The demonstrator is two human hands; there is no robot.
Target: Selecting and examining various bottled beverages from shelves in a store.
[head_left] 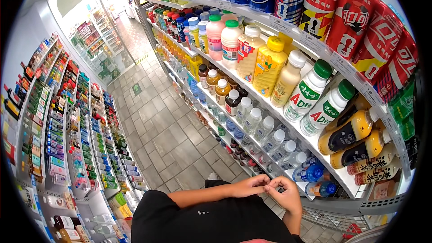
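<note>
In front of my black shirt [211,218] my two hands meet at the fingertips. My left hand [250,186] comes in from the left, its fingers curled and pinched. Thumb and fingertips of my right hand [284,192] press together against the left fingertips. Anything between them is too small or hidden to make out. Just beyond the hands are clear bottles with white caps [276,141] on a lower shelf. Blue-capped bottles [310,171] lie close to the right hand.
To my right, a tall curved shelf rack [288,108] holds soda cans [321,2], white green-capped bottles [310,91] and yellow drinks [268,66]. Another stocked shelf [67,144] runs along the left. Between them a grey tiled aisle [164,128] leads to a glass door [90,31].
</note>
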